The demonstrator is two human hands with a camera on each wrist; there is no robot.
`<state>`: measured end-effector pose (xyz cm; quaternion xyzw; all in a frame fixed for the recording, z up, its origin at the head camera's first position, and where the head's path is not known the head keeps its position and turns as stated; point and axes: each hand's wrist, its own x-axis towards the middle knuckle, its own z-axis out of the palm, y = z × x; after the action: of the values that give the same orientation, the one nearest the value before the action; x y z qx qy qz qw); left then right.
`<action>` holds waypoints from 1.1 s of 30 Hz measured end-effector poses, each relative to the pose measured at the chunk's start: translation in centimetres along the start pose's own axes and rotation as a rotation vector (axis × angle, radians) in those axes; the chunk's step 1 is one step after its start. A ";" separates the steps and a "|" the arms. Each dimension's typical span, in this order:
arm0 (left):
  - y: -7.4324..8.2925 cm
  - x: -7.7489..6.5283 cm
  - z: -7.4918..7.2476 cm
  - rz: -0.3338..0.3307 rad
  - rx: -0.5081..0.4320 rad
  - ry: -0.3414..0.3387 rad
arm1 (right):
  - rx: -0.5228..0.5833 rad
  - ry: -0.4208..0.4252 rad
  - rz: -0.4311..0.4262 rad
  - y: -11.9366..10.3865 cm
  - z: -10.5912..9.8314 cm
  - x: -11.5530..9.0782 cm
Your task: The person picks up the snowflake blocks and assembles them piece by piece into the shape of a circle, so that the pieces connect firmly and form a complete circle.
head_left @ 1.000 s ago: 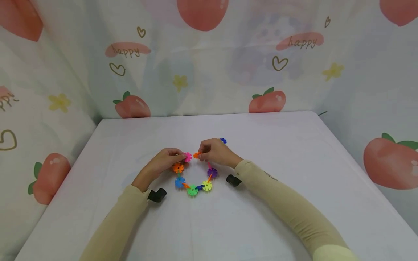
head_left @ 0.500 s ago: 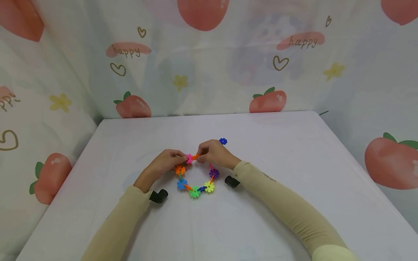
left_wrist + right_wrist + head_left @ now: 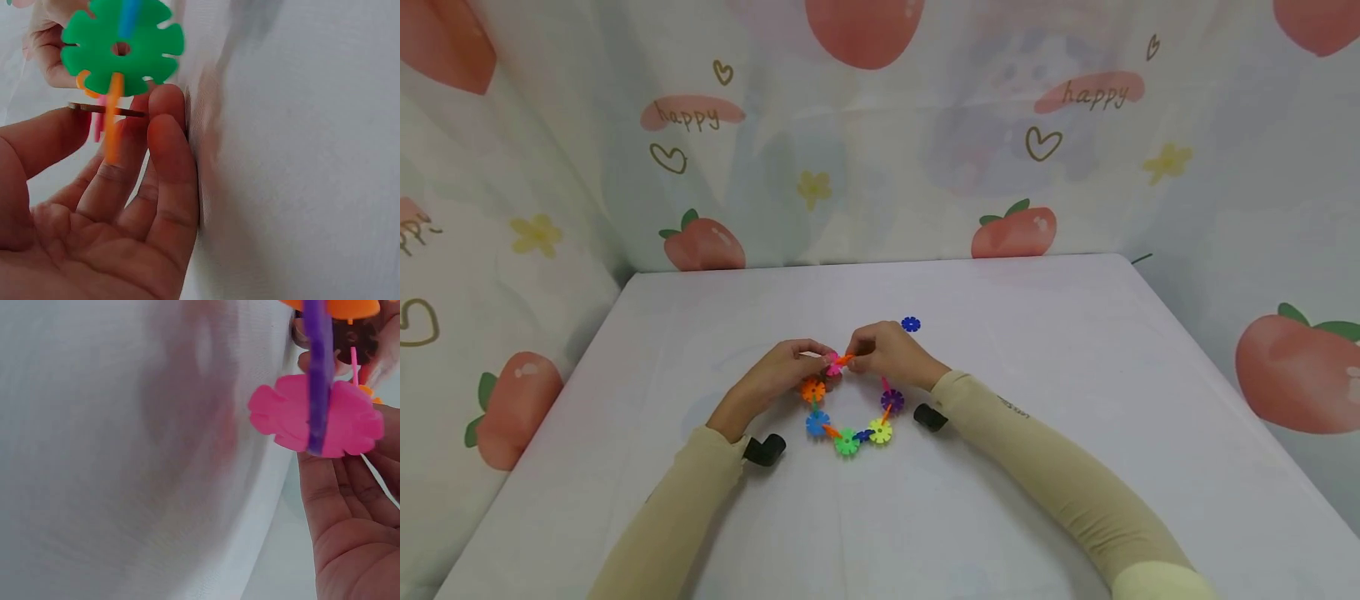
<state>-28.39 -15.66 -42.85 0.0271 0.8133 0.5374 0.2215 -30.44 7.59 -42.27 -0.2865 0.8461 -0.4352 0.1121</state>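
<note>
My left hand (image 3: 775, 375) pinches a brown notched disc (image 3: 109, 110), seen edge-on in the left wrist view, between thumb and fingers. A pink flower-shaped disc (image 3: 832, 367) stands at its fingertips. My right hand (image 3: 895, 357) pinches an orange disc (image 3: 845, 361), which touches the pink disc; how deeply they interlock is hidden. From the left hand a chain of linked discs curves toward me: orange (image 3: 813, 390), blue (image 3: 817, 424), green (image 3: 847, 442), yellow (image 3: 881, 431) and purple (image 3: 892, 401). Another pink disc (image 3: 337, 415) ends the chain below the right hand.
A loose dark blue disc (image 3: 911, 324) lies just beyond the right hand on the white tabletop (image 3: 1037, 325). Black wrist-camera mounts (image 3: 765, 451) show beside both sleeves. Patterned cloth (image 3: 887, 167) hangs behind and at the sides.
My right hand has moved slightly left, bringing its orange disc from a gap away into contact with the pink disc at the left hand. The loose blue disc is now fully uncovered.
</note>
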 end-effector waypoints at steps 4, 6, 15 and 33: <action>0.0 -0.1 -0.2 0.016 -0.023 -0.039 | 0.018 -0.011 0.005 0.2 -0.1 0.0; -0.1 -0.1 -0.3 0.026 -0.031 -0.056 | 0.021 -0.011 0.018 0.4 -0.2 -0.1; -0.8 -0.3 -1.1 0.035 -0.042 -0.142 | -0.016 0.106 0.076 1.8 -3.0 -0.4; -2.2 -1.3 -3.0 0.093 -0.074 -0.245 | -0.189 0.118 0.327 6.8 -7.3 0.2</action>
<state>-27.91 -19.54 -43.40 0.1223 0.7576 0.5693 0.2949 -36.41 15.52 -43.30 -0.1283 0.9236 -0.3460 0.1041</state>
